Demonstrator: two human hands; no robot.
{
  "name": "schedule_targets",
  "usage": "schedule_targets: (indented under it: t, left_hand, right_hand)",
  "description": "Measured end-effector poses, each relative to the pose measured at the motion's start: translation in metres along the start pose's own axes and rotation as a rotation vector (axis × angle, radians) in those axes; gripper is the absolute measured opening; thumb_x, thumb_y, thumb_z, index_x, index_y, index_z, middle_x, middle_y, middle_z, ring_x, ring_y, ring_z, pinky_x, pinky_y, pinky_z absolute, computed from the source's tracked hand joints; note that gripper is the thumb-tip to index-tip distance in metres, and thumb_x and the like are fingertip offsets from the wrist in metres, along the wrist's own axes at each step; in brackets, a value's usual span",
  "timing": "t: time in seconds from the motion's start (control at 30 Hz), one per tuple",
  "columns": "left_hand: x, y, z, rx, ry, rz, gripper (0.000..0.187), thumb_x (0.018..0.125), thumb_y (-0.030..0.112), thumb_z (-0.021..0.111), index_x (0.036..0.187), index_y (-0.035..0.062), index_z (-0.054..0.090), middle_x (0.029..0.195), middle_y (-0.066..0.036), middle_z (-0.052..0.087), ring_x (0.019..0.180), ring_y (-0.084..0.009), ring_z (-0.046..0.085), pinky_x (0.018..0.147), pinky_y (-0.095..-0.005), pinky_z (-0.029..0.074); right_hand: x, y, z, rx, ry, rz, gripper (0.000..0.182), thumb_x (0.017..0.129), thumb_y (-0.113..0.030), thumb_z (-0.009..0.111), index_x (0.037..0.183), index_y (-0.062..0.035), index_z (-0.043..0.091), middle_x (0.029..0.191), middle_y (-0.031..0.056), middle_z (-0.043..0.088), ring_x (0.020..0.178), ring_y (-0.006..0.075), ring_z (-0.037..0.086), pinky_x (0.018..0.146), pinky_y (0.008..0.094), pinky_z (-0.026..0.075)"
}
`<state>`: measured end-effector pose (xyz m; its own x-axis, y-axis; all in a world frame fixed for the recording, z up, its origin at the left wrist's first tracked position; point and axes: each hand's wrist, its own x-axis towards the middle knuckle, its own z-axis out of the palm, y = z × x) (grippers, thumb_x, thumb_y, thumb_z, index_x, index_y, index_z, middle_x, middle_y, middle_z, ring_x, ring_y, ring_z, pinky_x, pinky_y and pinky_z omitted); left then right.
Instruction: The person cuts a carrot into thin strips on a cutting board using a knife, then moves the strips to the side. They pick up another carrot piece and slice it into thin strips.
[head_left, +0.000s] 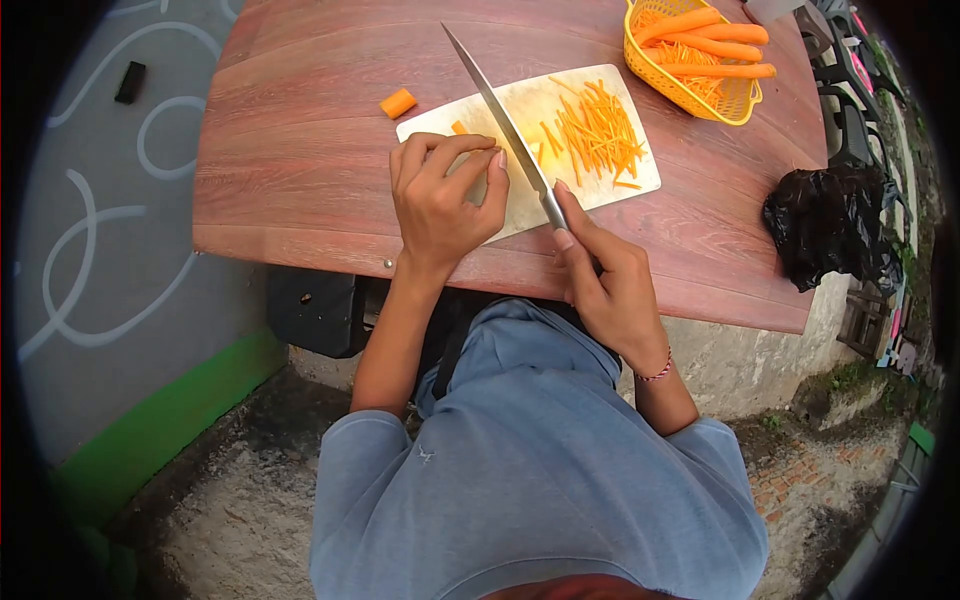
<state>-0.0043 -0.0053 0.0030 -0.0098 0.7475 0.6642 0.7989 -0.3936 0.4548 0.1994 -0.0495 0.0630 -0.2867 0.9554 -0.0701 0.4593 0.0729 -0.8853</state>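
Note:
My right hand (605, 270) is closed around the handle of a kitchen knife (500, 115), its long blade pointing away and to the left above a white cutting board (520, 210). Beside the blade, on its left, my left hand (447, 205) has its fingers bent and fingertips drawn together over the board. Whatever the fingertips may hold is hidden. A small orange carrot piece (459, 128) shows just beyond them. Thin carrot strips (600, 130) lie heaped on the board's right side. A short carrot chunk (398, 103) rests on the table off the board's upper left corner.
A yellow plastic basket (740, 106) with peeled carrots (725, 50) and shreds stands at the upper right of the wooden table (300, 130). A black plastic bag (830, 225) is at the table's right edge. A painted grey wall (110, 240) is on the left.

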Motion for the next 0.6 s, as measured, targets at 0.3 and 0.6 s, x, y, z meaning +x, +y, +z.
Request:
schedule_targets:
  t: [0.3,0.6]
  left_hand:
    - [-0.004,-0.010,0.001,0.232,0.011,-0.186,0.026,0.088,0.019,0.077,0.112,0.0109,0.082,0.115,0.000,0.076,0.113,-0.0248,0.058,0.100,-0.0453,0.035]
    - [-0.003,-0.006,-0.002,0.201,-0.130,-0.074,0.026,0.090,0.021,0.077,0.114,0.0124,0.082,0.118,0.000,0.075,0.113,-0.0234,0.059,0.103,-0.0480,0.033]
  right_hand:
    - [0.008,0.008,-0.011,0.036,0.023,0.166,0.047,0.106,-0.013,0.061,0.153,-0.0082,0.058,0.076,0.0214,0.064,0.065,0.0218,0.062,0.068,0.0350,0.052]
    - [0.012,0.025,-0.030,-0.079,0.177,0.077,0.044,0.103,-0.020,0.068,0.144,-0.0053,0.066,0.073,0.0211,0.066,0.058,0.0200,0.060,0.064,0.0357,0.050]
